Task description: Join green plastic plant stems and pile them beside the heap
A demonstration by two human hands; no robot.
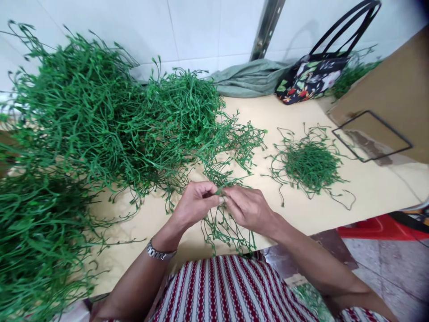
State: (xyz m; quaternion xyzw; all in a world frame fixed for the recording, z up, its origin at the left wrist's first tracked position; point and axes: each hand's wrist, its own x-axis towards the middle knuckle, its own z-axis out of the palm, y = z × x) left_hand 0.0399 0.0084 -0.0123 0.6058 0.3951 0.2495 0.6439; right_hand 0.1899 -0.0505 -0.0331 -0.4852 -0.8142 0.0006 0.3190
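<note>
My left hand and my right hand meet at the middle of the table's near side. Thumbs and fingertips of both are pinched together on a thin green stem, partly hidden by the fingers. More loose green stems with small bud-like tips lie just under and in front of my hands. A large tangled heap of the same green stems rises to the left, spreading towards my hands. Right of my hands sits a smaller round pile of stems.
A second heap of stems fills the near left. Against the tiled wall lie a grey-green cloth and a floral bag with black handles. A cardboard box stands at the right. Below the table edge is something red.
</note>
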